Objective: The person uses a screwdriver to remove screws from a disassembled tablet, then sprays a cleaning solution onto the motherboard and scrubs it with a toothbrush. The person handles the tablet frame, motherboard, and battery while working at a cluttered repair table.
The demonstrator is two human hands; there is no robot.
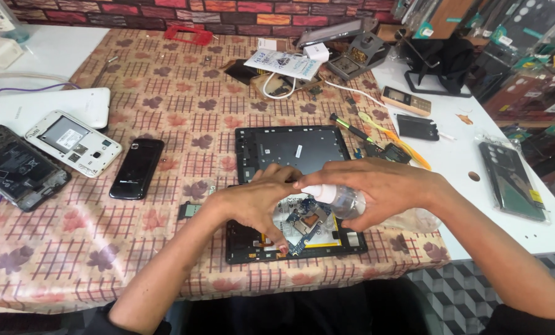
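One clear bottle (pixel 345 201) (white-capped)

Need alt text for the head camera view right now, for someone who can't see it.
Right hand holds a small clear bottle over an opened tablet on a patterned tablecloth, while the left hand touches the bottle's tip. Dismantled phones lie to the left.

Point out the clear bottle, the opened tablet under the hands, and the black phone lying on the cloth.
clear bottle (pixel 342 200), head view, on its clear body below the white cap.
opened tablet (pixel 327 239), head view, on its exposed inside near the lower right.
black phone (pixel 136 168), head view, on the middle of its dark face.
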